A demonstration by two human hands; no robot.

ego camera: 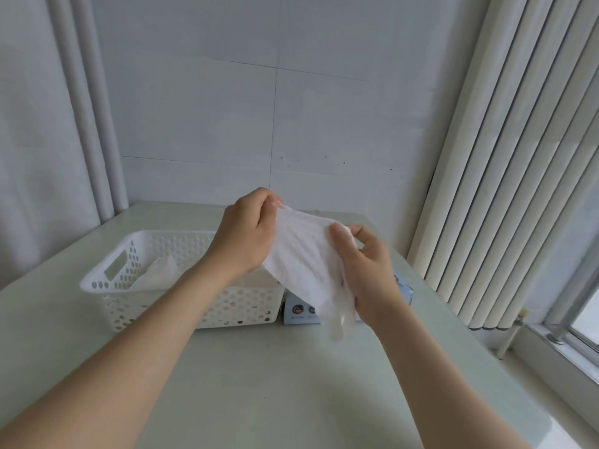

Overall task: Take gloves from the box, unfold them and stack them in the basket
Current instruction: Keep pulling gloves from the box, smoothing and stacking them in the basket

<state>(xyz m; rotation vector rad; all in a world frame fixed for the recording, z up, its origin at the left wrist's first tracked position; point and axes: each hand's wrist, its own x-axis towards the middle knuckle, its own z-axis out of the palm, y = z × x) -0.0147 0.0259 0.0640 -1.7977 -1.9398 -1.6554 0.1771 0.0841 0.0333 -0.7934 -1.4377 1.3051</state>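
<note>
Mid-cycle: I see left hand (246,234), right hand (369,270) each pinching glove (304,260), partly unfolded, above box (298,311); stacked gloves (162,270) already in basket (107,280) at box's 9 o'clock; placing pending.

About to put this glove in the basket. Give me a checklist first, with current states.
1. Pinch by the left hand on the top edge of the glove: ok.
2. Grip by the right hand on its other side: ok.
3. Fully unfolded: cannot tell; the lower end hangs blurred.
4. Open top of the basket free: ok.
5. The stack inside lies flat: cannot tell; the left forearm hides part.
</note>
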